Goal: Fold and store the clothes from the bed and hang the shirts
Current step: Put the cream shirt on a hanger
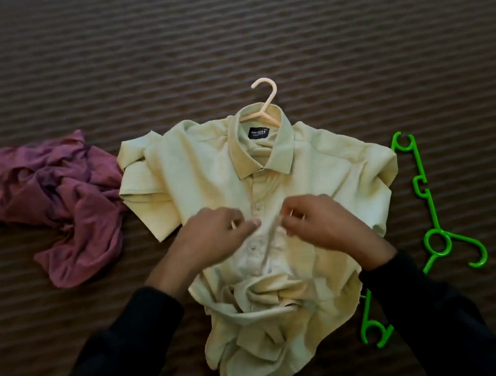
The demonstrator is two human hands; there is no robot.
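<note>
Shirt [315, 174] lies flat on the brown bedspread [224, 37] with a cream hanger [265, 106] through its collar, and both hands, left [215, 237] and right [321, 226], pinch the front placket, apparently buttoning it so it stays on.

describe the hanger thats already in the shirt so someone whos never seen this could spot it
On the brown striped bedspread, find the pale green collared shirt lying in the middle. The cream plastic hanger pokes its hook out of that shirt's collar. Unlike the bright green plastic hangers lying bare to the right, it is pale and inside a garment.
</note>
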